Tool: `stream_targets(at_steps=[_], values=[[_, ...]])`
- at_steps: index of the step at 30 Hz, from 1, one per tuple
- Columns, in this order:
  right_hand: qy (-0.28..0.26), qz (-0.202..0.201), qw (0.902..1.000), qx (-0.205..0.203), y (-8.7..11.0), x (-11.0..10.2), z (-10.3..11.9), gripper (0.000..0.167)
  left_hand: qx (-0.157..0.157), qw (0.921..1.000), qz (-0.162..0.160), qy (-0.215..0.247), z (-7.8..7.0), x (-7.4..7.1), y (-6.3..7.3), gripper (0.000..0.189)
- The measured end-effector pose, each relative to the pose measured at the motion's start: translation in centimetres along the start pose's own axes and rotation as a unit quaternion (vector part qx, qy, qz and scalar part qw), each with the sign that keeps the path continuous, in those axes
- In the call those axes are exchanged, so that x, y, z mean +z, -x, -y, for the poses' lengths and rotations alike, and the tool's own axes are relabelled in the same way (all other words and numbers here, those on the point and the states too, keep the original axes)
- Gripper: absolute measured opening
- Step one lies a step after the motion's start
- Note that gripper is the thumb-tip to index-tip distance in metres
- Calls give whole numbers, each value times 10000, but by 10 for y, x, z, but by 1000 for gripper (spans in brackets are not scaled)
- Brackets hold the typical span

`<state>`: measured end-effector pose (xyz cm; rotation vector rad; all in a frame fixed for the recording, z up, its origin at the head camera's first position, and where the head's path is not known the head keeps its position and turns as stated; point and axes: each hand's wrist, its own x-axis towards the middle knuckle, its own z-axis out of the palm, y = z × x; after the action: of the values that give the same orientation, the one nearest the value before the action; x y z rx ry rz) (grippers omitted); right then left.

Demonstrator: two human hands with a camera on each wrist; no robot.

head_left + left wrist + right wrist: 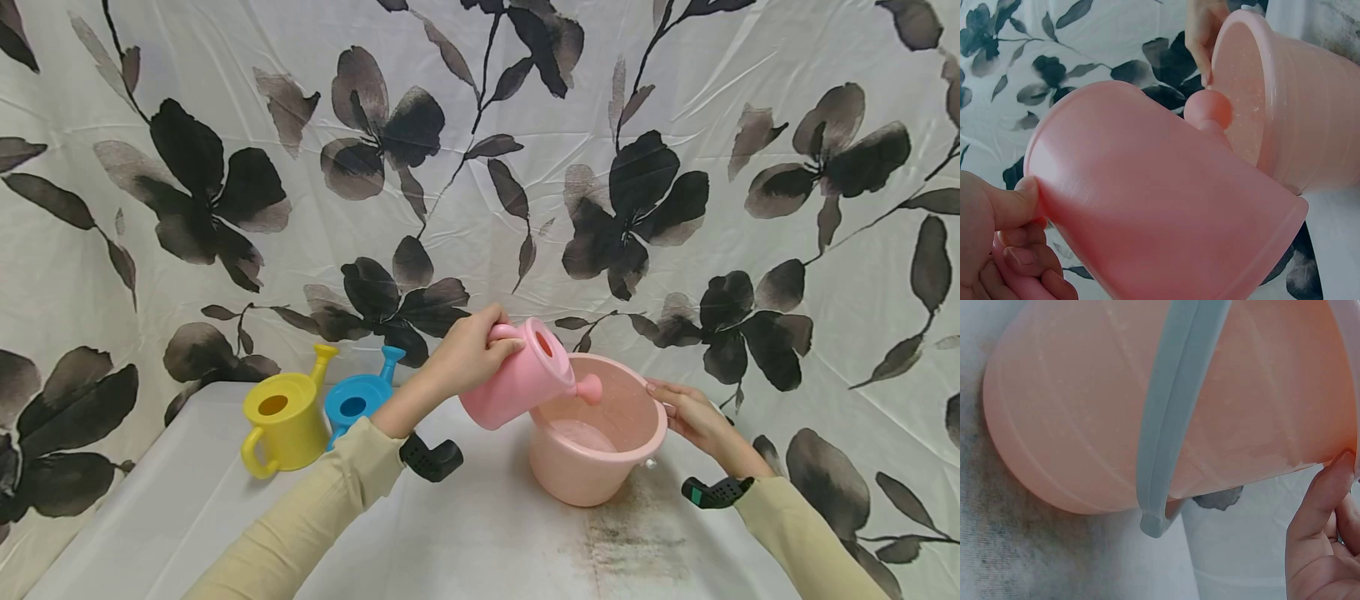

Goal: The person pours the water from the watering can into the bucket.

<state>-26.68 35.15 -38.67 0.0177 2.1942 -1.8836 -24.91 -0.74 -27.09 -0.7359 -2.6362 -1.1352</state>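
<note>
My left hand (467,357) grips the handle of a pink watering can (506,392), thumb pressed near its top edge. The can leans to the right, its round spout head (589,389) over the opening of a pale pink bucket (581,485). Seen from the left wrist, the spout head (1208,109) overlaps the bucket's mouth, and wet drops dot the inner wall. At the bucket's right side my right hand (693,421) pinches the rim. The right wrist view has the thumb (1329,494) against the outer wall, beside the bucket's pale handle (1175,419).
A yellow watering can (292,429) and a blue watering can (356,400) stand to the left on the white table (420,542). Dark smudges (633,542) mark the tabletop in front of the bucket. A flower-printed cloth (525,208) hangs behind.
</note>
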Motion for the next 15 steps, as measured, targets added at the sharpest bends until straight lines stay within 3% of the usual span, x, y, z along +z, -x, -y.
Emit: stream_targets(at_steps=[15], values=[[21,-34,10000,36,0,1,0,71,91,9999,-66,-38,2,2,0,18]])
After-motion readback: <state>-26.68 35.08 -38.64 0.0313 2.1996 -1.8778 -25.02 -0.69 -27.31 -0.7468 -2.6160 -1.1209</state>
